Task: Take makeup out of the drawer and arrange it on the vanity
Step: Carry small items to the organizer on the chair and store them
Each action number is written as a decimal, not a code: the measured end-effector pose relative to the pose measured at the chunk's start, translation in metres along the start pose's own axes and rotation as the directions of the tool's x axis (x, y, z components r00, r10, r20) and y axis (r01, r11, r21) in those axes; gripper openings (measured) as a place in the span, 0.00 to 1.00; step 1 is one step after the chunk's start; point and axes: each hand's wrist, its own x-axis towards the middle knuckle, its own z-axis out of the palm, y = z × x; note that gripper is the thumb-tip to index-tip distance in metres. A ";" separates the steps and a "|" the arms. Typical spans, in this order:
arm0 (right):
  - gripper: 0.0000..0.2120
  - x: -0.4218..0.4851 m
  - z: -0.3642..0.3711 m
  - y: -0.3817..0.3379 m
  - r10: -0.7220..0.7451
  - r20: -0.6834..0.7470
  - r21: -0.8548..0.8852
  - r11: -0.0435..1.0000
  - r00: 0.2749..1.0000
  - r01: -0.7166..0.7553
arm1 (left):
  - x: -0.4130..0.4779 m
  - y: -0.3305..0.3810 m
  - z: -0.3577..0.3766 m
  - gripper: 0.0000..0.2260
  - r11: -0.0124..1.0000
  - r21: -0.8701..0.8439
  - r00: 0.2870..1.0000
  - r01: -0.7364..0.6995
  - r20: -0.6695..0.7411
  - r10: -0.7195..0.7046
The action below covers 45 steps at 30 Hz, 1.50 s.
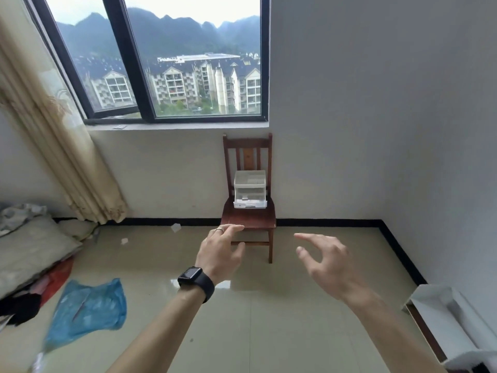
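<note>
- Nearest the lens: two bare forearms stretched forward over the tiled floor (269, 332), with a black watch (194, 277) on the left wrist.
- Left hand (222, 249): fingers loosely spread and slightly bent, nothing held, ring on one finger.
- Right hand (326, 261): likewise spread wide, fingers pointing up and to the left, nothing held.
- Straight ahead of both hands, well apart and judged beyond reach: small white drawer box (250, 188) on the seat of a wooden chair (248, 220) against the far wall, below the window (161, 63).
- Bottom drawer (250, 201) standing open toward the camera, long axis running left to right. Contents too small to confirm as makeup.
- Left hand overlapping the chair's front edge in view, so judged closer to the drawer's line. Right hand off to the right of the chair.
- Judged: approach stage only, with the gap to be closed before any reach.
- At the sides: blue plastic bag (88, 308) on the floor at left; white-covered piece (443, 319) at lower right, purpose not determinable.
</note>
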 end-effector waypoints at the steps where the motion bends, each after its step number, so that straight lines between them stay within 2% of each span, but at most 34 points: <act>1: 0.16 0.027 0.005 0.008 -0.002 0.005 0.004 1.000 1.000 0.002 | 0.025 -0.003 0.006 0.19 1.000 -0.002 1.000 0.007 -0.003 -0.007; 8: 0.15 0.192 0.030 0.052 0.007 0.081 0.055 0.998 0.997 -0.012 | 0.174 -0.030 0.038 0.19 0.994 -0.006 0.994 0.112 0.004 -0.112; 14: 0.15 0.304 0.073 0.079 0.021 0.158 0.058 0.998 0.987 -0.031 | 0.273 -0.080 0.072 0.19 0.981 -0.021 0.980 0.193 0.049 -0.192; 21: 0.15 0.418 0.151 0.117 0.134 0.252 0.045 0.988 0.958 -0.150 | 0.392 -0.161 0.130 0.19 0.968 -0.007 0.955 0.251 0.167 -0.247; 25: 0.15 0.467 0.194 0.136 0.266 0.297 0.021 0.958 0.917 -0.285 | 0.451 -0.204 0.159 0.20 0.969 0.069 0.908 0.237 0.338 -0.246; 33: 0.15 0.539 0.272 0.185 0.409 0.435 -0.091 0.906 0.802 -0.412 | 0.531 -0.259 0.212 0.20 0.951 0.157 0.798 0.265 0.517 -0.308; 41: 0.15 0.638 0.363 0.252 0.450 0.561 -0.185 0.887 0.695 -0.424 | 0.632 -0.308 0.291 0.21 0.924 0.247 0.743 0.293 0.549 -0.382; 45: 0.14 0.689 0.409 0.286 0.438 0.598 -0.212 0.894 0.671 -0.395 | 0.681 -0.331 0.342 0.20 0.907 0.328 0.765 0.265 0.500 -0.405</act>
